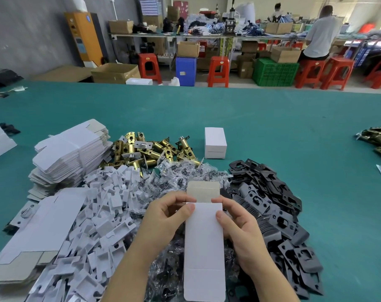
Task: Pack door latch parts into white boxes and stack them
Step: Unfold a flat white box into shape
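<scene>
I hold a white box blank (203,243) upright in front of me, its grey top flap standing open. My left hand (165,216) pinches its upper left edge and my right hand (239,223) grips its upper right edge. Beyond it lie brass latch bolts (146,149), clear bags of screws (180,171), black strike plates (270,201) and white card inserts (104,214). One closed white box (215,142) stands on the green table (272,127).
Stacks of flat white box blanks (69,153) rise at the left, with more flat blanks (32,236) lying near the front left. Another pile of latches (379,140) sits at the far right edge. Stools, crates and a person stand beyond the table.
</scene>
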`<state>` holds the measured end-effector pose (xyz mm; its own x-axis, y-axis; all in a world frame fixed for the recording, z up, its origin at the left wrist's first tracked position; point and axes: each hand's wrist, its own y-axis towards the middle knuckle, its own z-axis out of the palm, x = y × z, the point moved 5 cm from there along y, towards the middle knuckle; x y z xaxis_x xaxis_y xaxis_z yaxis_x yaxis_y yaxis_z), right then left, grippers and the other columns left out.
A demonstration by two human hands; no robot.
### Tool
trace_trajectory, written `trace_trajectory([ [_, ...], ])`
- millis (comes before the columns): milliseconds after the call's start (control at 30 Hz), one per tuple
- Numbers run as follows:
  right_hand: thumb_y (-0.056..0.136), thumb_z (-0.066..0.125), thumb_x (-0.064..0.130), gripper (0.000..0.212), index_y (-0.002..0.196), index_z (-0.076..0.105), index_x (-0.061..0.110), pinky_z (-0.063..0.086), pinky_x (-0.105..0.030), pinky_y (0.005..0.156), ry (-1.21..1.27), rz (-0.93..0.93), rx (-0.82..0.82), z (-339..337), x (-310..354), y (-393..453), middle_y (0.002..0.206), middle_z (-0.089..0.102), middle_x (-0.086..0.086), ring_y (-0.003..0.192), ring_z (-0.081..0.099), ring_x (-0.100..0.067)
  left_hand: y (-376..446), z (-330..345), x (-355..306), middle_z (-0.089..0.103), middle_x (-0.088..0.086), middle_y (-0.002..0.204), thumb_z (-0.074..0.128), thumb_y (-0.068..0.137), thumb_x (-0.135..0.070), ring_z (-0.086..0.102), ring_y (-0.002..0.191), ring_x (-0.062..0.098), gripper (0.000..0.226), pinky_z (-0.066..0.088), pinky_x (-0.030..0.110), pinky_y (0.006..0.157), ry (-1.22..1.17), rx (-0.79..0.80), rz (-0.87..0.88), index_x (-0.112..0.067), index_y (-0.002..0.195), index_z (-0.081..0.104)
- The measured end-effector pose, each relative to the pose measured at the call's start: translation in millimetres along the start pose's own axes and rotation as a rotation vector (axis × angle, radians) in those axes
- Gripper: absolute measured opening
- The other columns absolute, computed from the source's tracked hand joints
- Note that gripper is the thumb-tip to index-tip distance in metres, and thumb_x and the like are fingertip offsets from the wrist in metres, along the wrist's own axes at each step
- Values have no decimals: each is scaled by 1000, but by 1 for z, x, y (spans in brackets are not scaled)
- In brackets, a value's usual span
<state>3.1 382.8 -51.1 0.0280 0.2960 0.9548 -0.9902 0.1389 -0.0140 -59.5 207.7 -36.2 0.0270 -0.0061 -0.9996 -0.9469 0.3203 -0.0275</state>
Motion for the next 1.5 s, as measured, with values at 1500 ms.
trace_trajectory([
  [1500, 88, 70, 12, 25, 110, 78, 19, 59, -31, 75, -66, -32, 64, 6, -2, 1, 112, 75, -12, 92, 71, -20, 2, 3, -2, 74, 4, 93, 67, 84, -51, 68, 83, 25, 29, 54, 31, 70, 60, 28, -4, -22, 82, 74],
])
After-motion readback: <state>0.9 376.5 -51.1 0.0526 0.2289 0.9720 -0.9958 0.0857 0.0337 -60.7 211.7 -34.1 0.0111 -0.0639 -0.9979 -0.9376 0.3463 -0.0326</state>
